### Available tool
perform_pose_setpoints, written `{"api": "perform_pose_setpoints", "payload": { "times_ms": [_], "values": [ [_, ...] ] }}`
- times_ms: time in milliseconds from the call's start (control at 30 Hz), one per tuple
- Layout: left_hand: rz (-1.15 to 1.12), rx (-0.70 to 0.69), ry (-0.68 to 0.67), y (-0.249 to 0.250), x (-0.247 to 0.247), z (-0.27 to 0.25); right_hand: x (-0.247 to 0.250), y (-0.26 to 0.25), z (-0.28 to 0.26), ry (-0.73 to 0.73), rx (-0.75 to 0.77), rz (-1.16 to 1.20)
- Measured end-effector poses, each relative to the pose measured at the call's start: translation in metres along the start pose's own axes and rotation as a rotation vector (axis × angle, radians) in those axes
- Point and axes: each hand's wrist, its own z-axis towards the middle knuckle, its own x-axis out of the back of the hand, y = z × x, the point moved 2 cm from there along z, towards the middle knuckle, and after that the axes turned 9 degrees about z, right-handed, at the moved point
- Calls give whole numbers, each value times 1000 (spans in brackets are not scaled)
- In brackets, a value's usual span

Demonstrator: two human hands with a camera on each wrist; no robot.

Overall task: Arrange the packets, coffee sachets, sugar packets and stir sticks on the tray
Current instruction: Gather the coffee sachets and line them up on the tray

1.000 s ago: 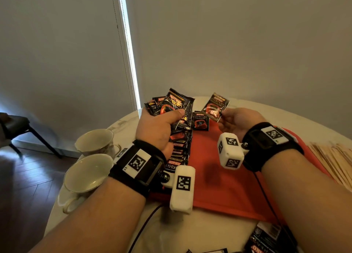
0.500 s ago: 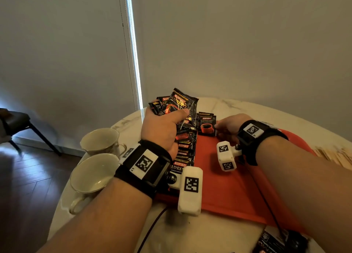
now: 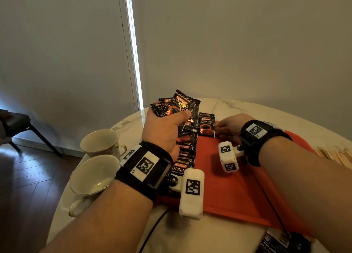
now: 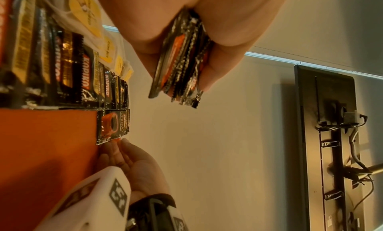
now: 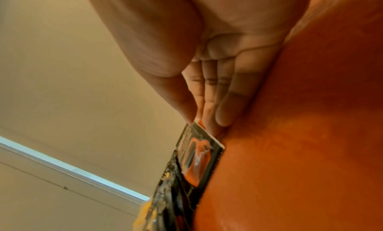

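Since the earlier frame, our right hand (image 3: 231, 127) had lowered its Kopiko sachet (image 3: 206, 127) onto the red tray's (image 3: 238, 191) far edge, straight fingers touching; our left hand (image 3: 162, 130) gripped a sachet bundle (image 3: 181, 106); two cups (image 3: 95, 178) stood left.

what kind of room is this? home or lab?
Most likely a home dining or living area, not a lab. Cues: a round marble-look table with two china teacups, dark wood flooring with a chair by the wall, and a wall-mounted TV in the left wrist view.

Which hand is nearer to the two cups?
Left. The left hand grips sachets just beside the cups; the right hand is across the tray.
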Motion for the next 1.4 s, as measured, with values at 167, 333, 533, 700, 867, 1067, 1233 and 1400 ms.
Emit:
{"api": "perform_pose_setpoints", "payload": {
  "times_ms": [167,333,533,700,867,1067,1233,1400],
  "values": [
    [9,-2,-40,-1,-3,-4,4,-13,-38,-107,101,224],
    [9,-6,-125,-3,-8,-9,1,-17,-94,-484,153,307],
    [-23,19,-85,-5,-7,-7,2,-19,-101,-361,289,413],
    [-51,84,-21,-7,0,4,17,-37,-101,-282,630,461],
    [-82,117,-125,-5,-5,2,6,-34,-111,-278,855,-8],
    [-135,106,-212,0,-5,2,4,-34,-111,-270,832,-92],
    [-47,50,-199,-3,-4,-1,1,-33,-114,-253,827,-115],
    [-14,32,-221,-2,-6,-7,-2,-29,-102,-377,573,217]
  ]
}}
